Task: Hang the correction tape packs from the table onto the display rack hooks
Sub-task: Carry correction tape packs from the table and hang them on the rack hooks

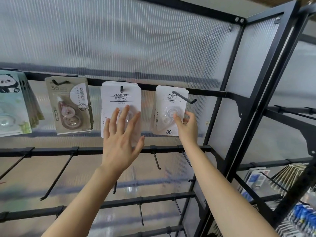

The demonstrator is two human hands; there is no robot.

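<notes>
A white correction tape pack, a clear blister on a card printed "36", hangs on a long hook at the right end of the display rack's upper rail. The thumb and curled fingers of the right hand pinch its lower right edge. Beside it, the left hand lies spread flat against a stack of matching packs on the neighbouring hook. The hanging step looks all but done; the next move likely calls for letting go and fetching another pack from the surface, which is out of view. A beige pack and panda-print packs hang further left; bare hooks jut below.
</notes>
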